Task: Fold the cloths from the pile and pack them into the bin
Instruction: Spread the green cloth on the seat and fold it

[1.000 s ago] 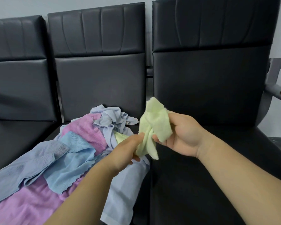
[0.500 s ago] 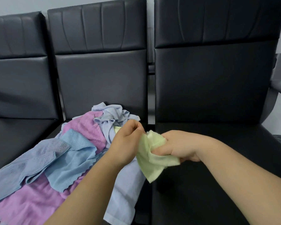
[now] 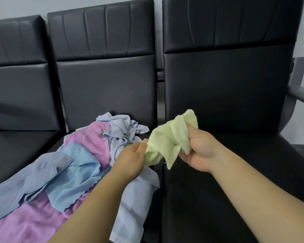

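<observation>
Gripping crumpled green cloth [image 3: 170,139] (bunched), left hand [image 3: 130,160] pinching, right hand [image 3: 198,151] palm up

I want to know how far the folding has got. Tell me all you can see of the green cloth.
The green cloth is pale yellow-green, fluffy like terry. It is crumpled, not folded, held up before the black chairs. The right hand grips its upper part; the left hand pinches its lower left edge. One corner hangs free.

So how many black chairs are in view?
3, side by side: left chair, cut off by the frame edge; middle chair, under the cloth pile; right chair, behind the held green cloth. More may lie out of frame.
</observation>
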Demonstrator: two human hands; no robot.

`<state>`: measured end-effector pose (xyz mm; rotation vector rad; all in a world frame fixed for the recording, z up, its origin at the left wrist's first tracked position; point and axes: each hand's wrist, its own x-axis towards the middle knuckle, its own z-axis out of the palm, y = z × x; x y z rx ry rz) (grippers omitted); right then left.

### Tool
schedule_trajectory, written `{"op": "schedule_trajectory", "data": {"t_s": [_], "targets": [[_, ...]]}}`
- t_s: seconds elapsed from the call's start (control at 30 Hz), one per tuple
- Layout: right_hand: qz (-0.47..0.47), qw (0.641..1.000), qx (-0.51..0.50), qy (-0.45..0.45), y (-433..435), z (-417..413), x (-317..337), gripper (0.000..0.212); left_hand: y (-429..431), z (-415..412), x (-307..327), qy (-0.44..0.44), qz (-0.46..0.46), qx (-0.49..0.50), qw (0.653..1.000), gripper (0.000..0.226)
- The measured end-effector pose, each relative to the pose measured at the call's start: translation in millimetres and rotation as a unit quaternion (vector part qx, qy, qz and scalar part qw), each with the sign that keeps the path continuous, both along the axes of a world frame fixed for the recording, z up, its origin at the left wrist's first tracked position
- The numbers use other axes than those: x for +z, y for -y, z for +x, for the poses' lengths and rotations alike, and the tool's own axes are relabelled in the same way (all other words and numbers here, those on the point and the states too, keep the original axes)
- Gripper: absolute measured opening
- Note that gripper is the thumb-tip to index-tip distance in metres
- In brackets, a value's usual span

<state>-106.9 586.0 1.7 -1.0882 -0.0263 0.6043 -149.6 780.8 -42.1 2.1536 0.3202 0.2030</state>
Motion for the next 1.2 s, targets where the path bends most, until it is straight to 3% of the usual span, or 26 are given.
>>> {"op": "schedule_trajectory", "data": {"t_s": [0.07,0.17,0.23,0.33,0.47,0.57,0.67,0.73,0.9,1.03,1.13,1.2], "targets": [[-0.04,0.999,-0.03,0.015,-4,1,1,0.033,5,-2,6,0.011,-0.059,0.006,0.998,0.053],[-0.222,0.97,-0.032,0.09,-8,4,0,0.032,9,-6,18,-0.014,-0.204,0.003,0.979,0.051],[-0.306,0.943,-0.017,0.129,-11,2,-1,0.024,12,-8,18,-0.022,-0.2,-0.064,0.977,0.049],[-0.277,0.956,0.015,0.092,-15,3,-6,0.025,11,-8,4,-0.03,-0.082,-0.132,0.987,0.042],[-0.146,0.987,0.069,0.005,-14,3,-8,0.041,5,-8,0,0.006,-0.048,-0.11,0.993,0.03],[-0.191,0.976,0.101,0.037,-12,4,-10,0.055,6,-10,5,0.027,-0.077,-0.124,0.989,0.024],[-0.246,0.957,0.144,0.044,-8,1,-11,0.043,2,-9,8,0.034,-0.186,-0.1,0.977,0.014],[-0.283,0.94,0.187,0.02,-4,0,-13,0.04,-1,-8,7,0.021,-0.241,-0.073,0.968,0.022],[-0.359,0.899,0.251,0.003,-3,-5,-10,0.041,4,-8,-1,-0.022,-0.198,-0.069,0.978,0.028],[-0.257,0.946,0.196,0.026,1,-4,-14,0.041,-3,-7,-9,-0.061,-0.15,-0.054,0.985,0.034],[-0.1,0.988,0.12,-0.001,1,-3,-19,0.05,-11,-5,-14,-0.071,-0.148,0.009,0.986,0.044],[0.008,0.996,0.081,-0.023,-2,-2,-21,0.049,-15,-2,-17,-0.062,-0.12,0.038,0.99,0.047]]}}
